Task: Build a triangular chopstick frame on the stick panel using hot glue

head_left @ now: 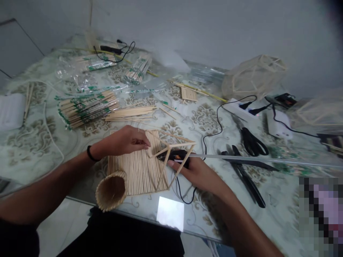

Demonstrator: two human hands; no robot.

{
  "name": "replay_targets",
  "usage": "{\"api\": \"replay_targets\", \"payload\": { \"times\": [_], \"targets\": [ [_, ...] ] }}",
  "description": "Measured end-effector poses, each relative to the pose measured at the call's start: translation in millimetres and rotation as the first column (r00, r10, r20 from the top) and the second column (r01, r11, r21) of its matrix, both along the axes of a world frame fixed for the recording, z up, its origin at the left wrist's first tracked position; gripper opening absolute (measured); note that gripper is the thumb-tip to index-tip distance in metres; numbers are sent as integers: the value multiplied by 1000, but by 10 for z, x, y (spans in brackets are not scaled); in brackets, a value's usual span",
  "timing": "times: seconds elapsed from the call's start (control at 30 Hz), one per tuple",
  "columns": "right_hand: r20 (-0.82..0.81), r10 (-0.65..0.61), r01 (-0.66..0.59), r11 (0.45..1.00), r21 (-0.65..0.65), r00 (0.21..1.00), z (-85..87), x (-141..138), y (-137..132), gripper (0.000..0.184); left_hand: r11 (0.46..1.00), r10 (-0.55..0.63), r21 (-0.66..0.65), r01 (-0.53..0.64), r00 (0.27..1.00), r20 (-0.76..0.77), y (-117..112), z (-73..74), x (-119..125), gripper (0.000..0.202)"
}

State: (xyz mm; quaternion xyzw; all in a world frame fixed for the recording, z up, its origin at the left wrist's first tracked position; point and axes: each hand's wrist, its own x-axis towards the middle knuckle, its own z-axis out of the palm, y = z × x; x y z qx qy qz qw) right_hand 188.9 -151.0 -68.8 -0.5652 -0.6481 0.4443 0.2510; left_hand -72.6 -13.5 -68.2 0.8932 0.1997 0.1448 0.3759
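Note:
A flat mat of glued wooden sticks (pixel 139 167) lies near the table's front edge, one end rolled into a tube (pixel 111 191). On its right part stands a triangular stick frame (pixel 171 157). My left hand (pixel 125 141) rests on the mat, fingers pinched on a stick of the frame. My right hand (pixel 195 173) grips a black and orange hot glue gun (pixel 175 155), its nozzle at the frame's joint. A clear glue stick (pixel 241 159) juts out to the right behind the gun.
Bundles of wrapped chopsticks (pixel 85 107) and loose sticks (pixel 131 112) lie behind the mat. Black scissors (pixel 250 141), a dark blade tool (pixel 249 182), a white power strip (pixel 241 109) with cables and stick-frame shapes (pixel 253 76) are on the right. The table edge runs close in front.

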Motion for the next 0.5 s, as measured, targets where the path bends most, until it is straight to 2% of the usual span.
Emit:
{"api": "replay_targets", "payload": {
  "times": [0.13,0.3,0.5],
  "targets": [
    [9,3,-3,1000,4,1000,-38,-7,-13,40,993,-81,-73,88,993,89,-66,-35,56,15],
    [32,41,-41,999,-1,999,-94,-12,-29,43,980,-90,-162,113,986,143,-106,19,75,14],
    [28,51,-51,999,-8,998,-165,18,-39,39,978,-124,-151,145,983,136,-119,48,93,12]
  ]
}}
